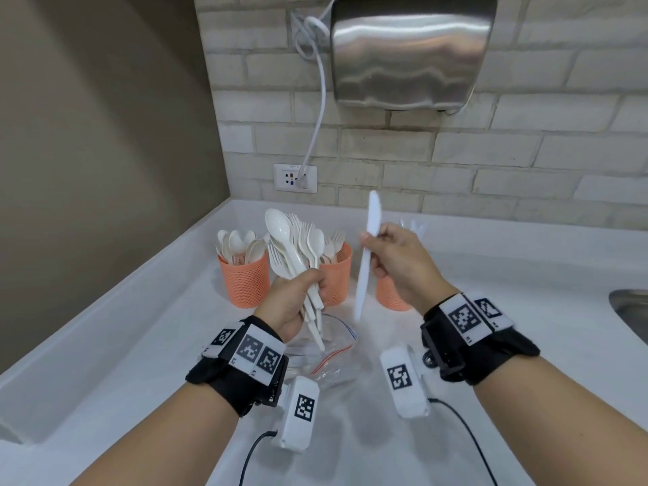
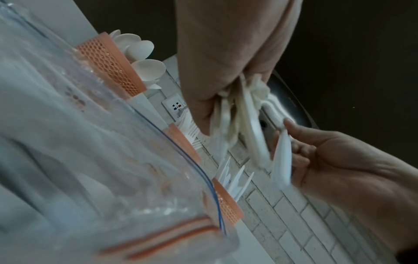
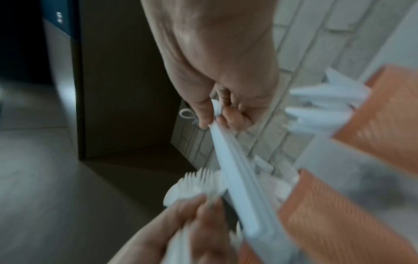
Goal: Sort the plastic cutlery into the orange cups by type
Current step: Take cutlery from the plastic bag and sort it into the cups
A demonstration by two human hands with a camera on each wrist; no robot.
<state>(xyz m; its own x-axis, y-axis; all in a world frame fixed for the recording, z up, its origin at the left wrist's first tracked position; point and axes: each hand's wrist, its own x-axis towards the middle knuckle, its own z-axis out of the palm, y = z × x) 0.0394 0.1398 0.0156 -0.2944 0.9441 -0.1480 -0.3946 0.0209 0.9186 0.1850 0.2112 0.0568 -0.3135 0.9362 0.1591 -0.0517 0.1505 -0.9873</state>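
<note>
My left hand grips a bundle of white plastic spoons and forks, held upright above a clear zip bag. My right hand pinches a single white plastic knife near its middle, blade tip up. Three orange mesh cups stand behind: the left cup holds spoons, the middle cup holds forks, and the right cup, partly hidden by my right hand, holds knives. In the right wrist view the knife runs from my fingers toward the bundle.
The white counter meets a brick wall with a socket and a steel hand dryer. A metal sink edges in at the right. A raised ledge runs along the counter's left side.
</note>
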